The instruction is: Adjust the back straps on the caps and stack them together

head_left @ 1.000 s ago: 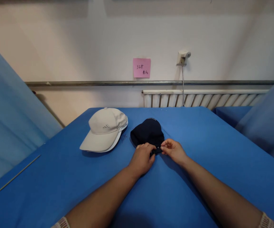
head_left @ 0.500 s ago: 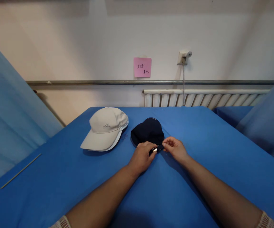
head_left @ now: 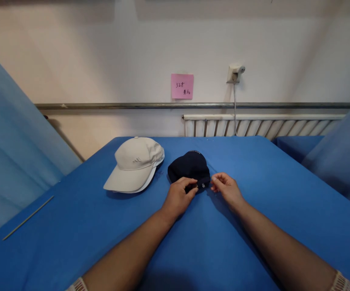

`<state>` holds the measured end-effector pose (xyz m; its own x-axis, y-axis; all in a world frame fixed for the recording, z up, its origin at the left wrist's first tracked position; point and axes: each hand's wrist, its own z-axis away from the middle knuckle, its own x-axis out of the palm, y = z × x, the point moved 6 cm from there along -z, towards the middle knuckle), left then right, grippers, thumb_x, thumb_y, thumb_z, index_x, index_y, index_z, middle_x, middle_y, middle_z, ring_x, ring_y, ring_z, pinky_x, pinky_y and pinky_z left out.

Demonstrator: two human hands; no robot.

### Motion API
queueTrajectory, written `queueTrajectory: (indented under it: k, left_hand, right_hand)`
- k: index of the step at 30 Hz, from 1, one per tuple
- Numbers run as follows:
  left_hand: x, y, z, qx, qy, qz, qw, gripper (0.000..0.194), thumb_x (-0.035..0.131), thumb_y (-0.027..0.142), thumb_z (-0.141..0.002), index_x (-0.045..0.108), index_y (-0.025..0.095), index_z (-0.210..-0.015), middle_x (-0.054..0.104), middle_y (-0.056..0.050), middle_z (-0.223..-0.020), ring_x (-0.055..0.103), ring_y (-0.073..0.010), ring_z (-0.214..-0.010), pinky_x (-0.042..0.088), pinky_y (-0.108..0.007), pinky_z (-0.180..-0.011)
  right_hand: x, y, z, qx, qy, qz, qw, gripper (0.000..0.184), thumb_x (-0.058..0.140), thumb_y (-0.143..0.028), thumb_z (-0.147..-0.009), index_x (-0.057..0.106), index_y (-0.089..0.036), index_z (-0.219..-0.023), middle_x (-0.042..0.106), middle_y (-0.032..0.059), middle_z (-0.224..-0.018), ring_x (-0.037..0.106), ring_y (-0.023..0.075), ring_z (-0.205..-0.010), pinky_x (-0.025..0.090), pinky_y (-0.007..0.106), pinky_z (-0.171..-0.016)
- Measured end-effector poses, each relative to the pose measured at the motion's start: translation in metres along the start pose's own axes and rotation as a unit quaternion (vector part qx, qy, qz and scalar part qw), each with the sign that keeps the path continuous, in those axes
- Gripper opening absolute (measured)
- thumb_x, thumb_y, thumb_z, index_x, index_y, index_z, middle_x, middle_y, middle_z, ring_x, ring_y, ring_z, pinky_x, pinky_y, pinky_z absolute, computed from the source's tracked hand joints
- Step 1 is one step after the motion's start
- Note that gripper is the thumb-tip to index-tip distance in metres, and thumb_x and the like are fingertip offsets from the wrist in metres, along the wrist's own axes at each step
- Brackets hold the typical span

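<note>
A dark navy cap (head_left: 188, 166) lies on the blue table cover (head_left: 254, 210), its back strap and small metal buckle turned toward me. My left hand (head_left: 178, 197) pinches that strap at the buckle with thumb and fingers closed. My right hand (head_left: 226, 188) sits just right of the buckle, fingers curled together, a small gap between it and the strap; I see nothing in it. A beige cap (head_left: 135, 163) rests left of the navy one, on top of a white cap whose brim edge shows beneath it.
A thin pale stick (head_left: 28, 218) lies near the table's left edge. Blue drapes hang at both sides. Behind the table are a white radiator (head_left: 262, 126), a wall rail, a pink note (head_left: 182, 86) and a socket with a cable.
My right hand has let go of the strap and drawn slightly right. My left hand has pushed the strap end in toward the cap.
</note>
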<state>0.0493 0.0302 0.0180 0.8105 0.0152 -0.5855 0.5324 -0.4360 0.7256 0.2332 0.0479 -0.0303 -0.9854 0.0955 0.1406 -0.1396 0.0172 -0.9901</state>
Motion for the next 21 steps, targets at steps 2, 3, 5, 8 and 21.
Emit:
queueTrajectory:
  k: [2, 3, 5, 8, 21]
  left_hand:
    - [-0.004, -0.007, -0.001, -0.037, 0.029, 0.033, 0.998, 0.02, 0.066, 0.021, -0.078, 0.07, 0.02, -0.098, 0.07, -0.003, -0.092, 0.066, -0.0166, -0.082, 0.053, -0.031, -0.077]
    - [-0.005, -0.01, -0.001, -0.052, 0.04, 0.048, 0.997, 0.021, 0.067, 0.022, -0.078, 0.07, 0.019, -0.098, 0.071, -0.004, -0.091, 0.066, -0.0169, -0.082, 0.053, -0.031, -0.077]
    - [-0.004, -0.014, -0.001, -0.069, 0.046, 0.073, 0.994, 0.021, 0.068, 0.023, -0.077, 0.07, 0.019, -0.097, 0.071, -0.004, -0.09, 0.066, -0.0174, -0.083, 0.054, -0.032, -0.077]
    - [0.001, -0.015, 0.0, -0.065, 0.032, 0.094, 0.993, 0.021, 0.068, 0.023, -0.076, 0.07, 0.019, -0.097, 0.072, -0.004, -0.091, 0.066, -0.0175, -0.084, 0.054, -0.032, -0.078]
    - [0.01, -0.018, 0.002, -0.096, 0.015, 0.145, 0.985, 0.018, 0.066, 0.023, -0.078, 0.069, 0.018, -0.095, 0.071, -0.003, -0.087, 0.066, -0.016, -0.08, 0.054, -0.029, -0.074]
  right_hand:
    - [-0.004, 0.003, 0.003, 0.044, 0.024, -0.01, 0.999, 0.033, 0.075, -0.047, -0.068, 0.061, -0.018, -0.075, 0.064, -0.0002, -0.066, 0.056, 0.0102, -0.052, 0.042, 0.023, -0.051]
    - [-0.003, 0.006, 0.005, 0.077, 0.017, -0.014, 0.997, 0.032, 0.075, -0.045, -0.07, 0.062, -0.017, -0.074, 0.066, 0.0015, -0.068, 0.056, 0.0098, -0.051, 0.041, 0.022, -0.049]
    - [0.006, 0.013, 0.012, 0.154, -0.037, -0.034, 0.987, 0.03, 0.074, -0.042, -0.074, 0.064, -0.015, -0.075, 0.069, 0.0059, -0.073, 0.057, 0.0094, -0.051, 0.04, 0.021, -0.045]
    - [0.023, 0.022, 0.026, 0.25, -0.127, -0.12, 0.952, 0.025, 0.073, -0.036, -0.078, 0.066, -0.013, -0.083, 0.071, 0.01, -0.082, 0.059, 0.0096, -0.054, 0.042, 0.019, -0.045]
    - [0.033, 0.025, 0.03, 0.234, -0.108, -0.26, 0.931, 0.018, 0.081, -0.02, -0.068, 0.067, -0.016, -0.079, 0.063, 0.0002, -0.072, 0.055, 0.0075, -0.058, 0.044, 0.019, -0.053]
